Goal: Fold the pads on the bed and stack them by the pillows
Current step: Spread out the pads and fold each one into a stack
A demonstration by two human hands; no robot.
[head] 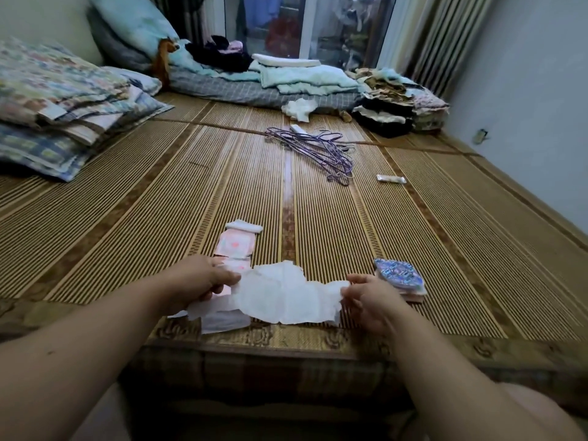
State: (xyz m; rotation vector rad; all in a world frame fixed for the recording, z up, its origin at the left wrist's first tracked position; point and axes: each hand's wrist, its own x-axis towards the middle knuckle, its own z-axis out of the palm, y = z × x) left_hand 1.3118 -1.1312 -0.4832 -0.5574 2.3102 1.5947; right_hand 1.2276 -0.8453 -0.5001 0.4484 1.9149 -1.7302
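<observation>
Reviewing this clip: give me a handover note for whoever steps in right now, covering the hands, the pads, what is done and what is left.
Left hand pinches one end of the white pad; right hand pinches the other.
The pad is stretched open at the near edge of the bed mat.
Pink pads lie unfolded past the left hand.
Done: a small blue-patterned stack beside the right hand, seemingly folded.
Left: fold the white and pink pads, move all to the pillows.

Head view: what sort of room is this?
Most likely a home bedroom: a bed under a woven mat, pillows stacked at its left, folded bedding along the far side.
</observation>
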